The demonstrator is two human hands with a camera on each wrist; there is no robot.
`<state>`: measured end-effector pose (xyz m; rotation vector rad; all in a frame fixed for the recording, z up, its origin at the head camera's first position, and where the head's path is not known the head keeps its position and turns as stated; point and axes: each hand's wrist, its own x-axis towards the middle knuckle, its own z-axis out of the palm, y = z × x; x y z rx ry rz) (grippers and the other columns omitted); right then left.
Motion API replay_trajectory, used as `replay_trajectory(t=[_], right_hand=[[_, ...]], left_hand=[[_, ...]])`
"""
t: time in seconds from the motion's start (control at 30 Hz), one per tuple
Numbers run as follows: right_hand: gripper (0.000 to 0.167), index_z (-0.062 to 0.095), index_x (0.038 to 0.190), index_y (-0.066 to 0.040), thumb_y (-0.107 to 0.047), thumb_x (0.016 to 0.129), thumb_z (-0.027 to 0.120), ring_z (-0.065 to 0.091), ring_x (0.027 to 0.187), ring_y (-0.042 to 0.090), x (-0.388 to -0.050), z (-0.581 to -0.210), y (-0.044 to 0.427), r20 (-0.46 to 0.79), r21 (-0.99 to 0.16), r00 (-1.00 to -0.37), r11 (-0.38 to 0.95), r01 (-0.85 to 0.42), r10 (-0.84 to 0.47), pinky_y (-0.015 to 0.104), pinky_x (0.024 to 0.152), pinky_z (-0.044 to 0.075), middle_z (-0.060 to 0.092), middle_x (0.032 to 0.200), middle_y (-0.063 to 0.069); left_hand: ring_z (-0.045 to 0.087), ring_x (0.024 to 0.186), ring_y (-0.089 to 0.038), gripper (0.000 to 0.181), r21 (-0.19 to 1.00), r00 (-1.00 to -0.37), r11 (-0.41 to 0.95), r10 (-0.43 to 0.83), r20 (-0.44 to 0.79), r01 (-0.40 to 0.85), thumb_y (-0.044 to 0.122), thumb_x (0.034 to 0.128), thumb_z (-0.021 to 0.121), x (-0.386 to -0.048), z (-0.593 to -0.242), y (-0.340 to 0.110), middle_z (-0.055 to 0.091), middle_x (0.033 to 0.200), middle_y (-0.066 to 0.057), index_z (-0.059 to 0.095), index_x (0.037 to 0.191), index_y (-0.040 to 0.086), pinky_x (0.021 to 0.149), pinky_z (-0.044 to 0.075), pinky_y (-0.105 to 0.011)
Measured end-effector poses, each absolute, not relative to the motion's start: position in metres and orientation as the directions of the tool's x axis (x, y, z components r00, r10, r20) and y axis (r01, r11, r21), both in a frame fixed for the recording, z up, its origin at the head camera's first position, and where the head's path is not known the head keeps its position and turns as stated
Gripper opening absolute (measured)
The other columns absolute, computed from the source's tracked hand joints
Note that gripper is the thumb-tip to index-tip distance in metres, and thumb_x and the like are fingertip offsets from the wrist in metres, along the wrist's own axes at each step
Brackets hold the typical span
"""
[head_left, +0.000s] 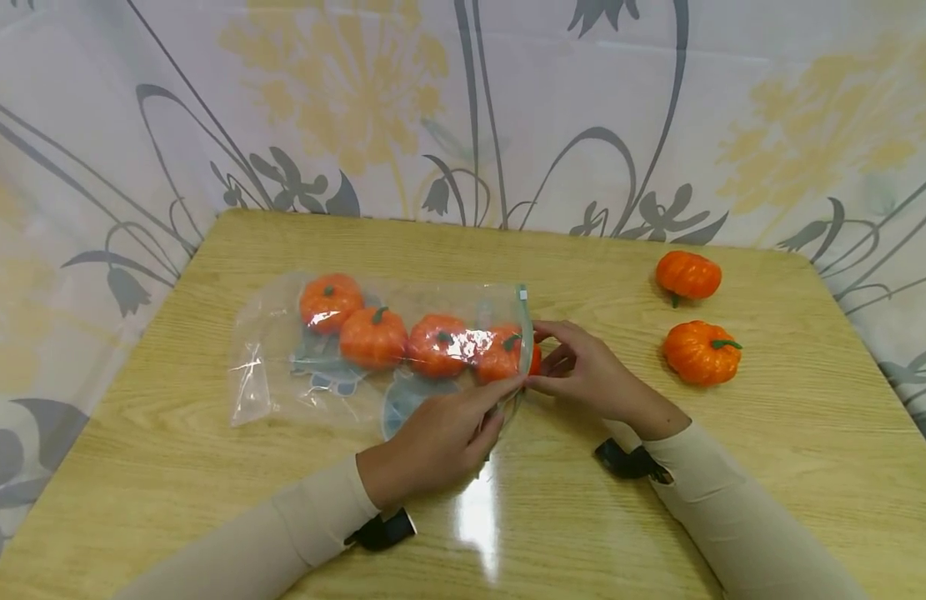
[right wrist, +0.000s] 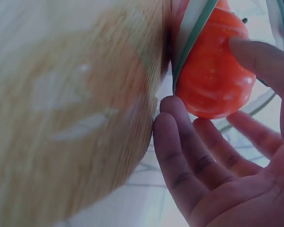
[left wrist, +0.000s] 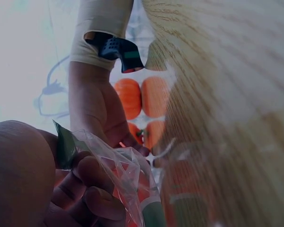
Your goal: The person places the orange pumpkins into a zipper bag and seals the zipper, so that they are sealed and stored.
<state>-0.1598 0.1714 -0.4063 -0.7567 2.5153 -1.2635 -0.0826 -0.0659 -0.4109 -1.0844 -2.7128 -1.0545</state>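
A clear zip bag (head_left: 278, 392) with a green-edged mouth lies on its side on the table. Inside it, orange toy pumpkins (head_left: 372, 339) with green stems sit in a row. My left hand (head_left: 440, 437) pinches the near edge of the bag's mouth between thumb and fingers. At that mouth, my right hand (head_left: 593, 371) holds the end of the rightmost pumpkin (right wrist: 213, 71), thumb on one side and fingertips on the other. Most of this pumpkin is inside the bag. The left wrist view shows the bag's green strip (left wrist: 65, 146) in the left fingers.
Two loose pumpkins, one farther back (head_left: 689, 275) and one nearer (head_left: 703, 352), lie on the right of the wooden table (head_left: 583, 517). A patterned cloth (head_left: 463, 108) hangs behind the table. Black wrist cameras (head_left: 387, 530) sit at both cuffs.
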Motion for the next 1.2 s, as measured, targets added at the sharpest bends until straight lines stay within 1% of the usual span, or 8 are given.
replay_trajectory(t=[0.17, 0.3, 0.43, 0.57, 0.7, 0.93, 1.2], right_hand=[[0.059, 0.049, 0.140, -0.012, -0.009, 0.087, 0.076, 0.070, 0.094, 0.024, -0.1596, -0.4043, 0.1715, 0.011, -0.811, -0.853, 0.494, -0.313, -0.522, 0.034, 0.081, 0.059, 0.057, 0.135, 0.013], [0.050, 0.053, 0.137, -0.011, -0.011, 0.091, 0.072, 0.070, 0.097, 0.024, -0.1594, -0.4052, 0.1725, -0.003, -0.811, -0.848, 0.498, -0.308, -0.530, 0.036, 0.083, 0.058, 0.059, 0.137, 0.013], [0.046, 0.056, 0.137, -0.011, -0.012, 0.093, 0.070, 0.071, 0.098, 0.024, -0.1592, -0.4048, 0.1728, 0.004, -0.802, -0.844, 0.502, -0.324, -0.537, 0.036, 0.083, 0.058, 0.060, 0.136, 0.012], [0.047, 0.056, 0.139, -0.010, -0.011, 0.094, 0.069, 0.071, 0.095, 0.023, -0.1598, -0.4037, 0.1728, 0.008, -0.794, -0.841, 0.508, -0.334, -0.541, 0.034, 0.082, 0.058, 0.065, 0.127, 0.012], [0.049, 0.054, 0.142, -0.009, -0.012, 0.095, 0.067, 0.070, 0.095, 0.022, -0.1595, -0.4045, 0.1730, -0.029, -0.798, -0.837, 0.517, -0.310, -0.547, 0.032, 0.082, 0.057, 0.067, 0.119, 0.014], [0.049, 0.054, 0.143, -0.012, -0.015, 0.096, 0.067, 0.069, 0.099, 0.022, -0.1596, -0.4053, 0.1717, -0.049, -0.806, -0.833, 0.514, -0.293, -0.552, 0.035, 0.084, 0.057, 0.064, 0.131, 0.011], [0.048, 0.054, 0.143, -0.012, -0.017, 0.096, 0.066, 0.069, 0.101, 0.023, -0.1580, -0.4051, 0.1710, -0.071, -0.808, -0.830, 0.520, -0.277, -0.553, 0.033, 0.081, 0.057, 0.062, 0.135, 0.011]], left_hand=[[0.035, 0.053, -0.001, 0.049, 0.575, -0.757, 0.532, 0.596, 0.267, 0.622, 0.015, 0.1033, 0.047, -0.0825, -0.4100, -0.0657, 0.046, 0.074, 0.008, 0.042, 0.152, 0.015, 0.049, 0.031, -0.016], [0.034, 0.052, 0.000, 0.048, 0.588, -0.761, 0.531, 0.600, 0.248, 0.611, 0.015, 0.1036, 0.047, -0.0821, -0.4105, -0.0655, 0.046, 0.073, 0.008, 0.043, 0.152, 0.013, 0.048, 0.030, -0.016], [0.033, 0.051, 0.000, 0.048, 0.588, -0.755, 0.523, 0.603, 0.257, 0.617, 0.014, 0.1035, 0.047, -0.0827, -0.4118, -0.0654, 0.046, 0.072, 0.008, 0.043, 0.152, 0.013, 0.047, 0.030, -0.015], [0.033, 0.051, 0.000, 0.049, 0.585, -0.751, 0.517, 0.602, 0.272, 0.625, 0.014, 0.1029, 0.048, -0.0834, -0.4119, -0.0652, 0.046, 0.072, 0.008, 0.043, 0.151, 0.013, 0.047, 0.030, -0.015], [0.033, 0.051, 0.000, 0.049, 0.599, -0.759, 0.519, 0.599, 0.254, 0.610, 0.013, 0.1026, 0.048, -0.0824, -0.4119, -0.0654, 0.045, 0.071, 0.008, 0.044, 0.151, 0.013, 0.048, 0.031, -0.016], [0.033, 0.052, -0.001, 0.049, 0.586, -0.759, 0.527, 0.597, 0.260, 0.615, 0.013, 0.1025, 0.048, -0.0822, -0.4125, -0.0654, 0.046, 0.073, 0.008, 0.044, 0.151, 0.013, 0.049, 0.030, -0.016], [0.033, 0.051, -0.001, 0.050, 0.591, -0.764, 0.533, 0.598, 0.244, 0.606, 0.012, 0.1026, 0.049, -0.0812, -0.4121, -0.0663, 0.045, 0.072, 0.008, 0.043, 0.152, 0.014, 0.049, 0.031, -0.016]])
